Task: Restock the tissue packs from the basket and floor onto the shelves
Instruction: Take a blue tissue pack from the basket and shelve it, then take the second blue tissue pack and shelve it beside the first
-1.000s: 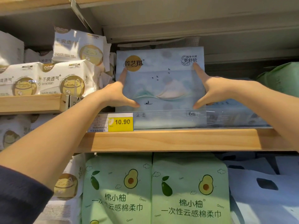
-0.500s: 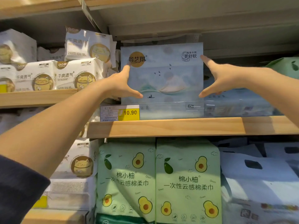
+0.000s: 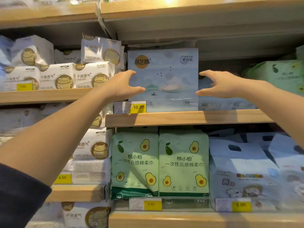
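One blue pack [image 3: 164,76] stands upright at frame centre on a wooden shelf [image 3: 189,118]. Left hand [image 3: 120,87] and right hand [image 3: 220,84] flank it, fingers spread wide, holding nothing. Two avocado packs [image 3: 134,162] stand below. Three yellow price tags [image 3: 138,107] front the shelves.

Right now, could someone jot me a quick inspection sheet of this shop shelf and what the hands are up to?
Surface: wooden shelf, yellow 10.90 price tag on its front.
Job's things: pale blue tissue pack with gold round logo, upright on that shelf.
Clutter: white cat-print packs left; green avocado-print packs below.
Grippers: left hand and right hand open, flanking the blue pack's sides.
Cables: nothing seen.
Surroundings: more wooden shelving above and below.
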Available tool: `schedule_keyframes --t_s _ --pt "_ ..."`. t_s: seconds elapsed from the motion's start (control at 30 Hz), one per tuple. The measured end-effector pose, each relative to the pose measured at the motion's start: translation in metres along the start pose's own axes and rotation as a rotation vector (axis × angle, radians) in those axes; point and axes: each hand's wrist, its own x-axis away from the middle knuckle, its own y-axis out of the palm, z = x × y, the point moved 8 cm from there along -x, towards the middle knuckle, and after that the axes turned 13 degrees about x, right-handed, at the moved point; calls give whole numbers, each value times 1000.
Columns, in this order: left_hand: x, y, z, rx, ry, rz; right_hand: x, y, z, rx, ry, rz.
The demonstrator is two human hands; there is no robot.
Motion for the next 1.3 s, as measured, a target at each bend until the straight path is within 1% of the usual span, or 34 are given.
schedule_keyframes --t_s 0.1,0.27,0.37,0.57,0.63,0.77,0.9,1.03,1.13,1.3 --pt "22 -2 9 -18 -19 -11 18 0 -1 -21 -3 -28" --pt "65 -6 32 -12 -65 -32 56 -10 0 -64 -33 -18" --pt "92 -4 49 -18 -106 -40 84 -9 9 -105 -38 -45" --pt "154 15 92 29 -189 -38 154 -8 35 -111 -90 -79" --pt "178 25 106 45 -202 -44 182 -3 44 -165 -120 -120" --pt "226 52 124 37 -260 -141 234 7 55 -217 -131 -212" --pt "272 86 133 -52 -285 -291 282 30 59 -221 -123 -294" --pt "319 122 132 -46 -297 -438 337 56 55 -259 -134 -357" --pt "359 145 128 -10 -294 -510 381 80 54 -293 -102 -421" --pt "440 177 113 4 -335 -642 462 121 49 -303 3 -535"
